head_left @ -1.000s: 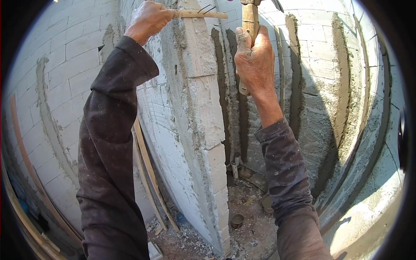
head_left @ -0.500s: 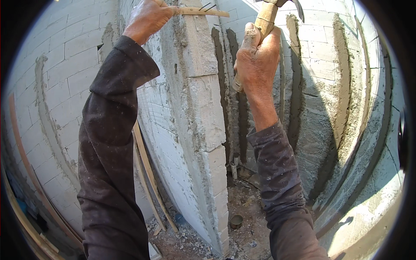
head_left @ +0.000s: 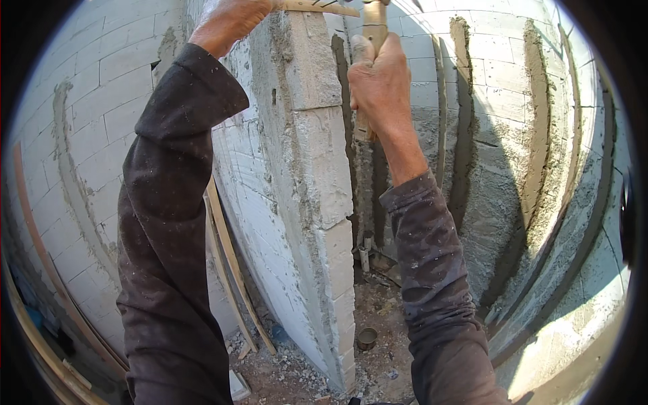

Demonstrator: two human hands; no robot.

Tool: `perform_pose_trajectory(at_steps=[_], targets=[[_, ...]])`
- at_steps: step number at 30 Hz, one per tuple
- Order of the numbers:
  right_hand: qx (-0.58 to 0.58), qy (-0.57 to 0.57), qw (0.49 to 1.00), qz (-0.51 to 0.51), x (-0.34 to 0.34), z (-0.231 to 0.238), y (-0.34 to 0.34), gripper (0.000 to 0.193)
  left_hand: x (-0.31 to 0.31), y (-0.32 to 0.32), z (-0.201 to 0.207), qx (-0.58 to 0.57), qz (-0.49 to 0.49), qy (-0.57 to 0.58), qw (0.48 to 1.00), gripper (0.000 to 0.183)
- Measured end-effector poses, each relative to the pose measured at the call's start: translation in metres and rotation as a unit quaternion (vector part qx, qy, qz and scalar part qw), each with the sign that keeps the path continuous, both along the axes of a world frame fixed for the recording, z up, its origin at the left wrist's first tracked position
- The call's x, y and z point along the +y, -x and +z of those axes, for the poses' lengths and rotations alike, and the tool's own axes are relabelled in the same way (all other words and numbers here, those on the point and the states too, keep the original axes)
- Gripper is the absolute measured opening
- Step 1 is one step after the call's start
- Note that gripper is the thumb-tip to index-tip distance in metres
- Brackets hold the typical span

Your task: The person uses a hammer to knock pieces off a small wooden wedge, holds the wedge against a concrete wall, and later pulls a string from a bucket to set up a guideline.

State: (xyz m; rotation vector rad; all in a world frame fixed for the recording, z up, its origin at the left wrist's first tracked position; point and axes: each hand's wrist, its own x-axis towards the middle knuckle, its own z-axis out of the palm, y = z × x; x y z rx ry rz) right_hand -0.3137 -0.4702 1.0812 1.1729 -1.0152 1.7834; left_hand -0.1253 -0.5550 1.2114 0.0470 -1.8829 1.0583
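At the top edge, my left hand (head_left: 233, 20) is closed on the end of a short wooden strip (head_left: 317, 7), its fingertips partly cut off by the picture's rim. The strip lies crosswise at the upper part of a block wall's narrow end (head_left: 317, 162). Thin nails poke out of the strip, only partly in view. Right of the wall end, my right hand (head_left: 385, 84) grips a hammer by its wooden handle (head_left: 375, 34), held upright close to the strip. The hammer's head is mostly beyond the top edge.
Mortar-filled vertical channels (head_left: 463, 121) line the block wall on the right. Wooden slats (head_left: 233, 263) lean against the wall at left of its end. Below are a small round tin (head_left: 366, 338), pipe stubs (head_left: 365, 258) and rubble (head_left: 290, 374). Long boards (head_left: 47, 250) stand far left.
My right hand has brought the hammer left and up, closer to the strip. The left hand and strip sit slightly higher in the picture.
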Motion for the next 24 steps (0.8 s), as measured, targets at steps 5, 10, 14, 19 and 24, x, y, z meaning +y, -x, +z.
perform_pose_trajectory(at_steps=[5, 10, 14, 19, 24], targets=[[-0.028, -0.114, 0.968, 0.224, 0.009, -0.007, -0.010, 0.031, -0.025, -0.002, 0.009, 0.046, -0.039, -0.117, 0.991, 0.024], [-0.010, 0.011, 1.000, 0.022, -0.010, -0.008, 0.001, 0.034, -0.057, 0.011, 0.020, 0.099, -0.089, 0.069, 0.989, 0.025], [0.019, -0.088, 0.996, 0.015, 0.015, -0.005, 0.005, 0.031, -0.019, 0.004, 0.012, 0.006, 0.041, -0.113, 0.993, 0.026], [-0.040, 0.043, 0.997, 0.058, -0.003, -0.009, -0.014, 0.035, -0.082, 0.014, 0.024, 0.166, -0.056, 0.292, 0.940, 0.024], [0.010, -0.151, 0.986, 0.075, 0.021, -0.004, -0.010, 0.037, -0.038, 0.005, 0.017, -0.010, 0.077, 0.152, 0.985, 0.020]])
